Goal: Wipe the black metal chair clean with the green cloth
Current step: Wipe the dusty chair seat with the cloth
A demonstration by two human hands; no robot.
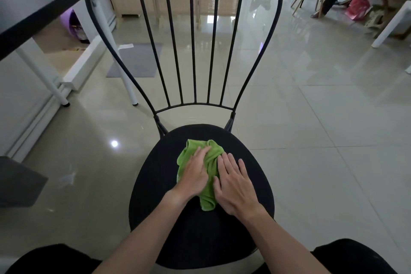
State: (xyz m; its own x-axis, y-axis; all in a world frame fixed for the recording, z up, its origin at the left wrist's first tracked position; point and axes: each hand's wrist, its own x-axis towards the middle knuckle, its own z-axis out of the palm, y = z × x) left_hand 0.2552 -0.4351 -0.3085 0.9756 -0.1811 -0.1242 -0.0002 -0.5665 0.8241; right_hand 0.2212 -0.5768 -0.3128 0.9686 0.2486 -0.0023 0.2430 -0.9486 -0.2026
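Head view, looking down at the black metal chair with a round dark seat point(233, 155) and a fan of thin vertical back bars. The top of the backrest loop is cut off by the upper frame edge; the chair legs are hidden under the seat.

The crumpled green cloth point(211, 167) lies on the seat, roughly centre, a bit toward the back. Both hands are on it, palms down, fingers spread flat, not gripping.

The left hand point(195, 173) presses on the cloth's left half, fingertips reaching its upper part. The right hand point(235, 181) covers the cloth's right edge, its outer fingers resting on bare seat. Cloth under the palms is hidden; only the top bunch, a middle strip between the hands and a lower tail show.

Bare forearms come in from the bottom edge. Dark shapes in both bottom corners are cut off; cannot tell what they are.

Glossy tiled floor point(322, 107) all round. A dark-topped surface with white legs point(33, 13) is at left, partly out of frame. Background clutter at top right is blurred.
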